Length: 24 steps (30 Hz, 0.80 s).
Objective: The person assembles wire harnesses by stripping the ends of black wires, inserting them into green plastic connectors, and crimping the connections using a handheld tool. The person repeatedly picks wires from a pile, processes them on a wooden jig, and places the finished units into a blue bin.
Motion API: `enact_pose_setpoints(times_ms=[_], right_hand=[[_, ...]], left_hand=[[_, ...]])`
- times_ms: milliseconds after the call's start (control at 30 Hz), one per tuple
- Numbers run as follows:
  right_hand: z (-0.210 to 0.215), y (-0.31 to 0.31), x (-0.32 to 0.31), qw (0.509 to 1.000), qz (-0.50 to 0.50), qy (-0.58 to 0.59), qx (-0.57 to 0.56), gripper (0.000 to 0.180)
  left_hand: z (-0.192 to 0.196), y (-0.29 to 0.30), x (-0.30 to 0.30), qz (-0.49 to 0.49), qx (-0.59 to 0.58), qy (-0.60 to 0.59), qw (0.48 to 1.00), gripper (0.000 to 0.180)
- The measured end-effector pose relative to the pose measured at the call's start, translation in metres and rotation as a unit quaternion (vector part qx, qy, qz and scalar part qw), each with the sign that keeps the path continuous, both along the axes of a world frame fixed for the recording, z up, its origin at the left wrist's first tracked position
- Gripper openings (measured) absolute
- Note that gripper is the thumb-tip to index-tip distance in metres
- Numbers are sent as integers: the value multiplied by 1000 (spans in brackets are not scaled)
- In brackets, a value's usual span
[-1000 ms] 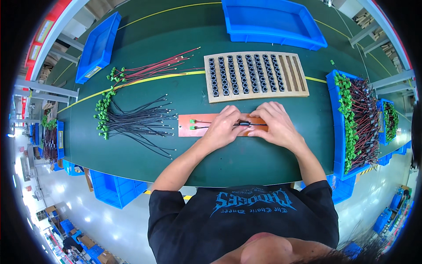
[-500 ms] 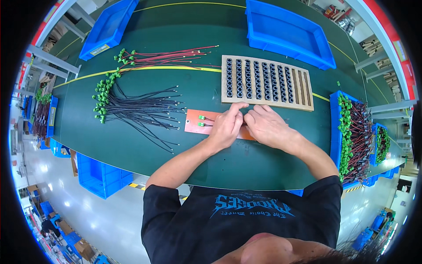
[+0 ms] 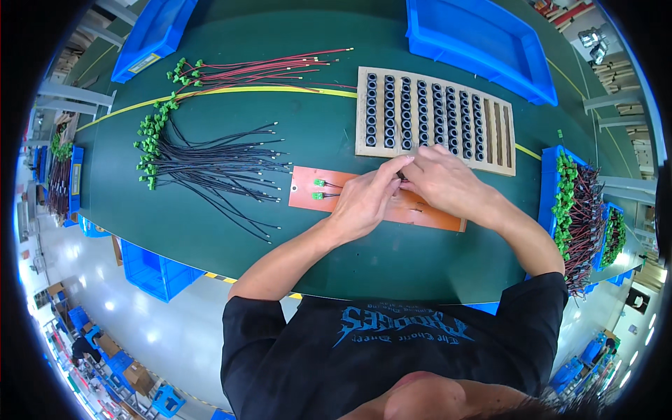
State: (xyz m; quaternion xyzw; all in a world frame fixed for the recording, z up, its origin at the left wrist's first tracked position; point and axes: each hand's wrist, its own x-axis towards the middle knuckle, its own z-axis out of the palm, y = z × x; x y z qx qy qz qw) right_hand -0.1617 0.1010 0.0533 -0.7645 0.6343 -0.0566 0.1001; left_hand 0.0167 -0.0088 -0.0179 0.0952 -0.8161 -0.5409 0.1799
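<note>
An orange board [image 3: 434,215] lies on the green table, with two green connectors [image 3: 318,196] at its left end. Short black wires run from these connectors to the right and pass under my left hand [image 3: 364,199], whose fingers are closed around them over the board. My right hand [image 3: 448,182] meets its fingertips just beyond the board's far edge. Its fingers are pinched, and a small dark bit shows between the two hands. What the right fingers grip is mostly hidden. Right behind my hands lies a wooden rack [image 3: 365,150] with rows of black rings.
Left of the board spread black wires [image 3: 217,168] with green connectors, and red wires [image 3: 280,73] beyond them. Blue trays [image 3: 483,52] stand at the back. A blue bin [image 3: 549,196] at the right holds many wired green connectors.
My right hand has shifted right and a little away from me, baring more of the board's right part. The left hand stays over the wires. The whole view has shifted slightly.
</note>
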Motion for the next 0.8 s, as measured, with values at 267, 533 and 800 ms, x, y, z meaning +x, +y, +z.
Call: enact_pose_setpoints(times_ms=[267, 533, 800], right_hand=[[-3, 3, -3, 995, 55, 35, -74, 24], [3, 2, -8, 992, 105, 15, -74, 25], [3, 20, -2, 986, 9, 69, -151, 19]], left_hand=[[4, -10, 4, -64, 46, -12, 997, 42], [-6, -10, 9, -70, 7, 28, 997, 51], [11, -7, 8, -45, 15, 22, 999, 43]])
